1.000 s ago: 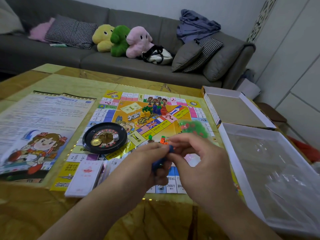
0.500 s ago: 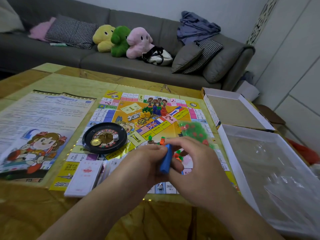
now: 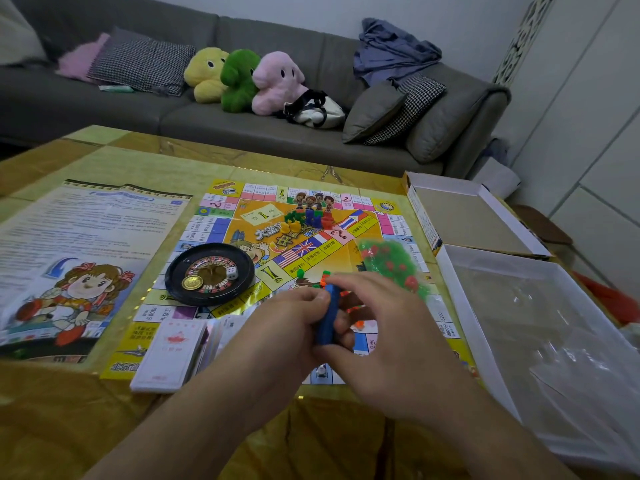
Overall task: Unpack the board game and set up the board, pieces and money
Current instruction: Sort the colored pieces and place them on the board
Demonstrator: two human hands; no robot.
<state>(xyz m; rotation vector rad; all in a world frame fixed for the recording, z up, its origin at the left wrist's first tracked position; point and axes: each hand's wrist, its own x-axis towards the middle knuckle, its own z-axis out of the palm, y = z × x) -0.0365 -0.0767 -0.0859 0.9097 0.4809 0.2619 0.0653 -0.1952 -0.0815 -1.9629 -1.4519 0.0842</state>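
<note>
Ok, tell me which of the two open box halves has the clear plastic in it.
The nearer box half, at the table's right edge, beside the right hand. Crumpled clear plastic lies inside it; the farther box half shows only a bare brown bottom.

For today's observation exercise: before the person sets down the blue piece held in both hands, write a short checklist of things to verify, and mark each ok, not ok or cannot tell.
1. Blue piece gripped by left hand and right hand: ok.
2. Game board unfolded flat on the table: ok.
3. Roulette wheel on the board, die and gold coin inside: ok.
4. Bag of green and red pieces emptied: not ok, it looks full.
5. Card stack neat at the board's near edge: ok.
6. Board squares under the hands free: cannot tell, hidden.
</note>
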